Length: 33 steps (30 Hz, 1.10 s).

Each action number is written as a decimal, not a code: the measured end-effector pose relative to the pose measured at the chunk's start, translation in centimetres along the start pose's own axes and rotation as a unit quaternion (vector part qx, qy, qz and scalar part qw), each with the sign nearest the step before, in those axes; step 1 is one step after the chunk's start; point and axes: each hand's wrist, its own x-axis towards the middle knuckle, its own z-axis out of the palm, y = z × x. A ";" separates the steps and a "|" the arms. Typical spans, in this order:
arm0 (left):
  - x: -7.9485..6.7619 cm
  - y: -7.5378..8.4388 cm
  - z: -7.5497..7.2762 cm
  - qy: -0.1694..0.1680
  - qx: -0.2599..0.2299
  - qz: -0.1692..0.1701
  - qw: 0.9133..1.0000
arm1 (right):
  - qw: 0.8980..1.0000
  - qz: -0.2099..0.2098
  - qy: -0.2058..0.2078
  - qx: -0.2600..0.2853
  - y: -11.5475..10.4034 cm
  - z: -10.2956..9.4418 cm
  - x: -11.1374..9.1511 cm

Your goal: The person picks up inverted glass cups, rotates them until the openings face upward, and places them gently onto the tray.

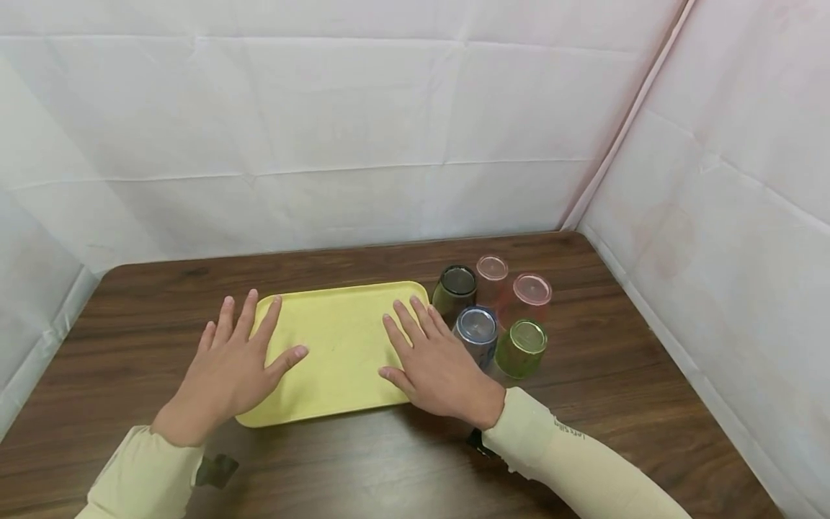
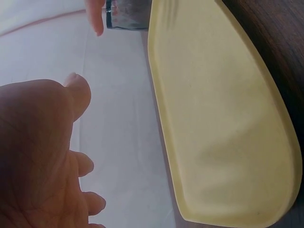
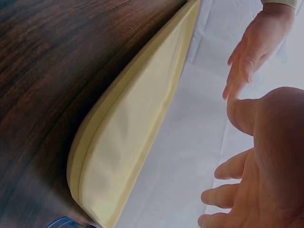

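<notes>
A yellow rectangular tray (image 1: 337, 346) lies on the wooden table. Over its left end hovers my left hand (image 1: 230, 375), palm down with fingers spread and holding nothing. My right hand (image 1: 437, 364) is spread likewise above the tray's right end, close to the cups. Both wrist views show a gap between each palm and the tray. To the right of the tray several clear tinted cups stand upside down: a dark one (image 1: 457, 281), a blue one (image 1: 478, 328), a green one (image 1: 521, 348), and two pink ones, one at the back (image 1: 492, 269) and one nearer (image 1: 532, 290).
The dark brown wooden table (image 1: 622, 404) extends around the tray on all sides. White cloth (image 1: 311, 130) hangs behind the table's back edge and along both sides. The cups stand close together near the back right.
</notes>
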 end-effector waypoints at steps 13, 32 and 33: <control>-0.2 -0.3 0.6 -0.001 -0.001 -0.002 1.000 | 1.000 0.006 -0.014 0.022 0.2 0.5 -0.2; -0.2 -1.0 1.3 -0.005 -0.015 -0.008 1.000 | 0.999 0.010 -0.007 0.030 0.3 1.1 -0.2; -0.2 -1.1 1.3 -0.005 -0.015 -0.008 1.000 | 0.999 0.010 -0.006 0.030 0.3 1.1 -0.2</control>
